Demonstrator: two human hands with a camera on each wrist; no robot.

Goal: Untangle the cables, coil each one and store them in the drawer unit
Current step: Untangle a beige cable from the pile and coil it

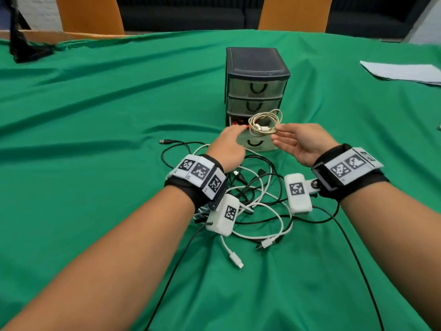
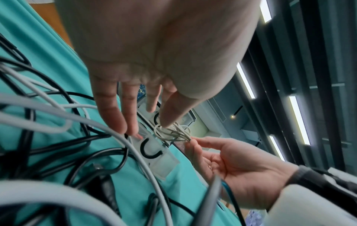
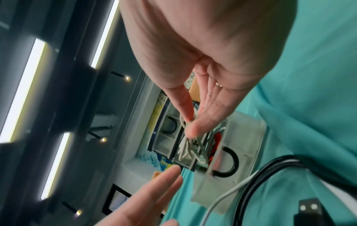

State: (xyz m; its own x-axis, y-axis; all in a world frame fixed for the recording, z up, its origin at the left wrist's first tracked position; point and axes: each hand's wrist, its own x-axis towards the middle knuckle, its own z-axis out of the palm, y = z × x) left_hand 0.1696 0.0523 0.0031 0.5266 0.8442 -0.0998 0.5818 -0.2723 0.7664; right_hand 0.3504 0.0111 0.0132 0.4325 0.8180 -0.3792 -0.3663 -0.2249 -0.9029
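Note:
A dark drawer unit (image 1: 255, 68) with three clear drawers stands on the green cloth. Its bottom drawer (image 1: 255, 145) is pulled out, and a red cable (image 1: 239, 123) lies inside. My right hand (image 1: 276, 130) pinches a coiled beige cable (image 1: 265, 123) between thumb and forefinger, holding it above the pulled-out drawer. The right wrist view shows the pinch (image 3: 190, 123) on the coil (image 3: 193, 146) over the drawer (image 3: 241, 152). My left hand (image 1: 235, 132) is beside the coil with straight fingers (image 2: 119, 122), holding nothing. A tangle of black and white cables (image 1: 257, 199) lies under my wrists.
A pale sheet of paper (image 1: 401, 71) lies at the far right of the table. A black object (image 1: 26, 48) stands at the far left edge. Two orange chair backs (image 1: 90, 15) sit behind the table. A black cable (image 1: 353, 259) trails toward the near edge.

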